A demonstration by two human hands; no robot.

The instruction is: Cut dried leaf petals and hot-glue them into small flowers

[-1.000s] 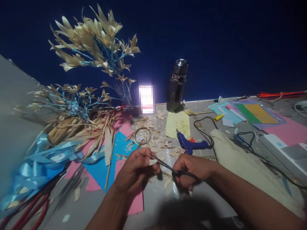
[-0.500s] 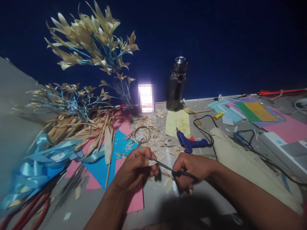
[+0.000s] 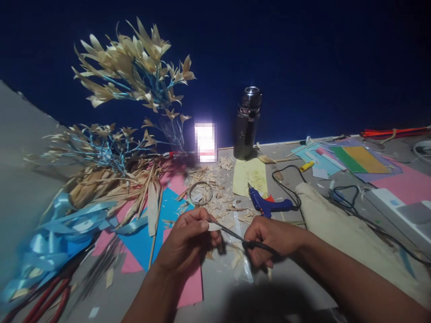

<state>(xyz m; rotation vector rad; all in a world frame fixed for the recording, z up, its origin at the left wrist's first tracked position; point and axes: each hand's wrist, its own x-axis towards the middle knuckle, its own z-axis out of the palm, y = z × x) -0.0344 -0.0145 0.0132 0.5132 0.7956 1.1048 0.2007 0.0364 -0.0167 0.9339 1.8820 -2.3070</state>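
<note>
Left hand [image 3: 186, 242] fingers pinch a pale leaf strip [image 3: 214, 227] low over the shavings [image 3: 215, 199], end held to the scissors [image 3: 232, 233]; right hand [image 3: 269, 240] fingers curl tight on the handles.

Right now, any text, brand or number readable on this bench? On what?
No text can be read.
lit panel: pixelated, unreadable.
flask: no label shows.
glue gun: any marking is too small to read.
scissors and strip: no marks visible.
</note>
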